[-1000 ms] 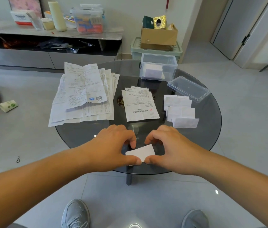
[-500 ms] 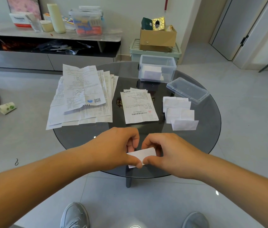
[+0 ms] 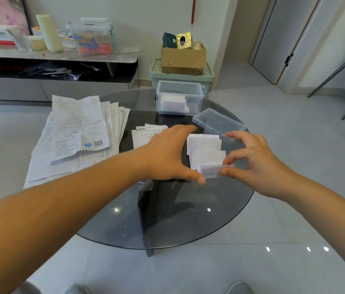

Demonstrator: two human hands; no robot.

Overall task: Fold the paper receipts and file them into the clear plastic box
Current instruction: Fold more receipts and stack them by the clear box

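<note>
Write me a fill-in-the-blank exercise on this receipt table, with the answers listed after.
The right hand pinches a folded receipt; the left hand holds ____.
The clear plastic box stands with its lid ____, lying beside it.
The unfolded receipts lie on the ____ side of the glass table.
Missing words: nothing; off; left.

The left hand is covering most of the middle receipt. The slip that the right hand is pinching is showing blurred, its print unreadable. The bottom edge is cutting off 2 shoes. The box wall is clouding the papers inside.
</note>
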